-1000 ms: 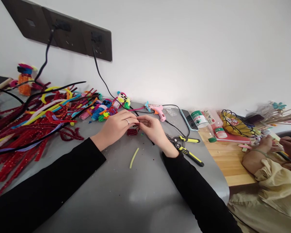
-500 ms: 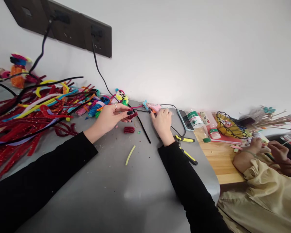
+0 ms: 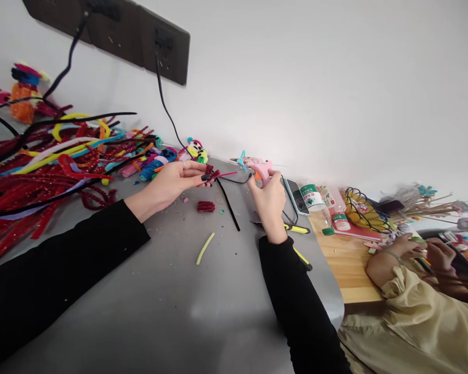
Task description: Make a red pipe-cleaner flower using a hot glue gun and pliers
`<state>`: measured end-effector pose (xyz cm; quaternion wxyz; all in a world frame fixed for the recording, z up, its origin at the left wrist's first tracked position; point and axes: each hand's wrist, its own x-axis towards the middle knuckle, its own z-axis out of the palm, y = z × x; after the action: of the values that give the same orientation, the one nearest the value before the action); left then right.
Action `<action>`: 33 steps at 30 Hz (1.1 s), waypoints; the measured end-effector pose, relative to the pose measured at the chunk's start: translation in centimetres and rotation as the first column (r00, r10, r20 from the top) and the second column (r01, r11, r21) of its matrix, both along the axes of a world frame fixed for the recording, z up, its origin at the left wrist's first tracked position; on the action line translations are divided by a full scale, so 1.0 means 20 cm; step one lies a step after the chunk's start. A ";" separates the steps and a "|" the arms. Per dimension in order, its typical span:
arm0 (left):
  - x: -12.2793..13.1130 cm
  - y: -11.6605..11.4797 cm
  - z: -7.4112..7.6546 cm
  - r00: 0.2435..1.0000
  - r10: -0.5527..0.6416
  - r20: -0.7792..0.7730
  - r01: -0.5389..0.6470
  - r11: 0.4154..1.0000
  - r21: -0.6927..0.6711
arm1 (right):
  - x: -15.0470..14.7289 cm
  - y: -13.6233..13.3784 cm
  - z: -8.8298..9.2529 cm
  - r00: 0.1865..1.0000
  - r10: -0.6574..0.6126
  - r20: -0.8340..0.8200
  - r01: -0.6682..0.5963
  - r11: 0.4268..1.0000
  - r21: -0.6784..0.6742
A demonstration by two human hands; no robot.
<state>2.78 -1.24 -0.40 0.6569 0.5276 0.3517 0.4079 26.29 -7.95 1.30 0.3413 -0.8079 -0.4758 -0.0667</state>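
My left hand (image 3: 174, 184) pinches a small dark red pipe-cleaner piece (image 3: 211, 172) between thumb and fingers. In my right hand (image 3: 268, 200) is a pink glue gun (image 3: 260, 167), gripped at its handle and raised off the table, its nozzle pointing left. A light blue piece (image 3: 242, 161) sits across the gun's front. Below my left hand a coiled dark red pipe-cleaner piece (image 3: 206, 206) lies on the grey table (image 3: 171, 306). A black pipe cleaner (image 3: 229, 205) lies between my hands, and a short yellow-green piece (image 3: 205, 248) lies nearer me.
At left spreads a heap of pipe cleaners (image 3: 35, 192), mostly red. Yellow-and-black pliers (image 3: 296, 228) lie by my right wrist, partly hidden. Beyond are a phone (image 3: 296, 196) and a plastic bottle (image 3: 315, 202). A co-worker's arm (image 3: 386, 270) is at right. Cords hang from the wall sockets (image 3: 164, 47).
My right hand has taken hold of the glue gun and lifted it from the table. My left hand still pinches the red piece. The view has shifted slightly.
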 end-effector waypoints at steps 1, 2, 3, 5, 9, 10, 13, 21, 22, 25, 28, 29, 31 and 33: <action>0.00 0.00 0.00 1.000 0.005 0.005 -0.005 1.000 -0.012 | 0.00 -0.01 0.00 1.000 0.027 -0.015 -0.027 0.999 0.023; 0.00 0.00 0.00 1.000 0.011 0.008 -0.011 1.000 -0.020 | -0.01 -0.01 0.00 0.998 0.062 -0.025 -0.060 0.997 0.047; 0.00 0.00 0.00 1.000 0.018 0.013 -0.018 0.999 -0.026 | -0.01 -0.02 0.01 0.994 0.103 -0.029 -0.100 0.992 0.073; 0.00 0.01 -0.01 0.999 0.032 0.044 -0.030 0.999 -0.043 | -0.03 -0.03 0.02 0.981 0.192 -0.022 -0.187 0.973 0.138; 0.00 0.03 -0.02 0.992 0.060 0.108 -0.048 0.993 -0.108 | -0.04 -0.05 0.03 0.948 0.318 0.018 -0.313 0.920 0.235; 0.00 0.03 -0.02 0.992 0.068 0.109 -0.055 0.992 -0.115 | -0.04 -0.05 0.03 0.943 0.332 0.029 -0.329 0.913 0.240; 0.00 0.04 -0.03 0.992 0.082 0.094 -0.075 0.994 -0.078 | -0.04 -0.05 0.02 0.933 0.351 0.076 -0.359 0.906 0.224; 0.00 0.03 -0.02 0.989 0.081 0.120 -0.073 0.995 -0.070 | -0.05 -0.05 0.01 0.924 0.343 0.170 -0.374 0.903 0.211; 0.00 0.03 -0.02 0.989 0.086 0.122 -0.077 0.994 -0.075 | -0.05 -0.05 0.01 0.923 0.347 0.167 -0.377 0.901 0.216; 0.00 0.03 -0.03 0.989 0.091 0.115 -0.084 0.995 -0.062 | -0.05 -0.06 0.01 0.922 0.360 0.145 -0.385 0.897 0.218; 0.00 0.02 -0.01 0.988 0.084 0.126 -0.077 0.995 -0.059 | -0.05 -0.06 0.01 0.929 0.353 0.115 -0.370 0.900 0.229; 0.00 0.01 0.00 0.988 0.079 0.131 -0.071 0.996 -0.062 | -0.05 -0.05 0.01 0.932 0.347 0.108 -0.363 0.901 0.238; 0.00 0.00 0.02 0.989 0.059 0.133 -0.052 0.997 -0.053 | -0.05 -0.05 0.01 0.936 0.338 0.102 -0.353 0.898 0.262; 0.00 -0.01 0.05 0.991 0.034 0.129 -0.031 0.999 -0.024 | -0.04 -0.05 0.00 0.935 0.338 0.103 -0.354 0.893 0.278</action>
<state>2.82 -1.52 0.51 0.6774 0.4872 0.3212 0.4480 25.40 -9.02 1.38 0.4506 -0.6491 -0.6055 -0.0953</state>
